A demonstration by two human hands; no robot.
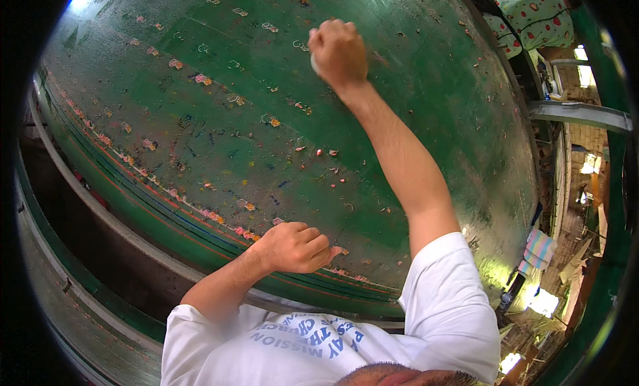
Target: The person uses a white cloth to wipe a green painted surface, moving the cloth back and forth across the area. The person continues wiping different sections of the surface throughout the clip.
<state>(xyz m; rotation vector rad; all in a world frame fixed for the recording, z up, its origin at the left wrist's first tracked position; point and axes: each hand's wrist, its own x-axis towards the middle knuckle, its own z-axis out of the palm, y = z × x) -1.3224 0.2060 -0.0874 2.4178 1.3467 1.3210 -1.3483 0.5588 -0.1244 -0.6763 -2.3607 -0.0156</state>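
Note:
A broad green table top [399,153] lies before me, worn and smeared, with small coloured flower-like marks and pinkish flecks scattered over it. My right hand [341,53] reaches far across it, closed in a fist. Something small and pale shows at the fist's left edge, too little of it to name. Close to the near edge, my left hand [296,247] is held with curled fingers and the thumb sticking out to the right. Whatever its fingers may hold is hidden.
Along the near edge run red and dark lines. A metal rail [110,216] and a dark gap lie to the left. At the right are a metal bar [579,114], a striped cloth [538,251], a spotted green fabric [532,16] and a slatted floor.

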